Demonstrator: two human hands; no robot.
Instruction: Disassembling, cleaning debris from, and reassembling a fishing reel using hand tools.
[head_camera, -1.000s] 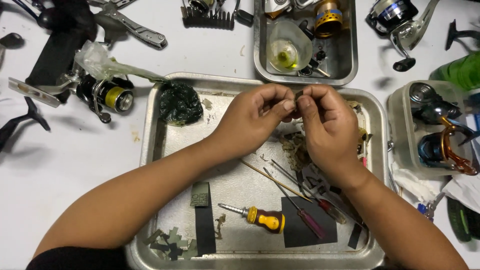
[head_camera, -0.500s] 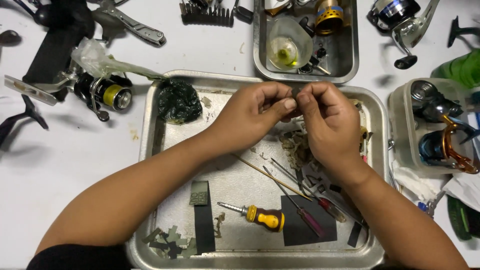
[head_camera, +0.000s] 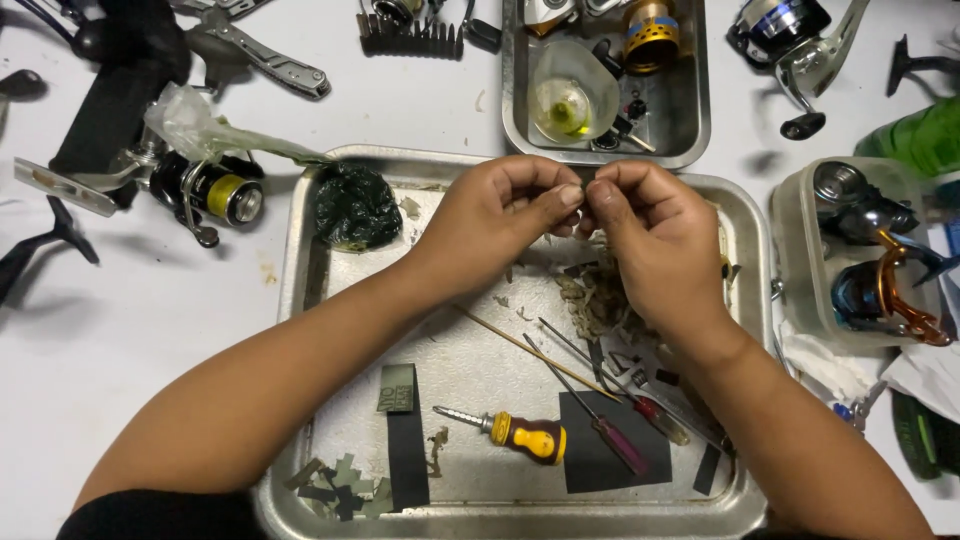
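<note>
Hands unchanged since before: left hand (head_camera: 505, 215) and right hand (head_camera: 650, 235) pinching one tiny, unclear piece above tray (head_camera: 300, 260).

Whatever the left hand (head_camera: 500, 215) and right hand (head_camera: 655, 235) pinch between their fingertips is too small and too covered by the fingers to make out. The right forearm hides part of the debris pile (head_camera: 595, 295) and the far ends of the thin tools lying in the metal tray (head_camera: 300, 280). The tray's near rim runs off the bottom edge. At the top edge, the smaller tray (head_camera: 695, 120), the black comb (head_camera: 410, 40) and the pliers (head_camera: 260, 55) are cut off. The green bottle (head_camera: 925, 135) and a dark round thing (head_camera: 920, 435) are cropped at the right edge. The contents of the clear plastic tub (head_camera: 800, 250) blur together through its wall.
</note>
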